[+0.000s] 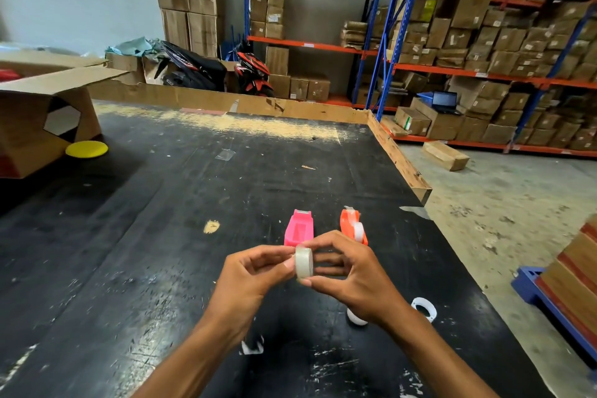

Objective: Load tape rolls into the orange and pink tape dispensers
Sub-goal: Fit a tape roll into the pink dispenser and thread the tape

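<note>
A clear tape roll (304,261) is held on edge between both hands, a little above the black table (161,236). My left hand (250,278) pinches its left side and my right hand (349,271) grips its right side and bottom. Just beyond the hands stands the pink dispenser (299,227) with an empty cavity. To its right the orange dispenser (352,224) has a white roll seated in it.
A white ring (424,308) and a second white piece (355,317), partly hidden by my right wrist, lie on the table near my right forearm. A yellow disc (86,149) and an open cardboard box (38,119) sit far left. The table's right edge drops to the floor.
</note>
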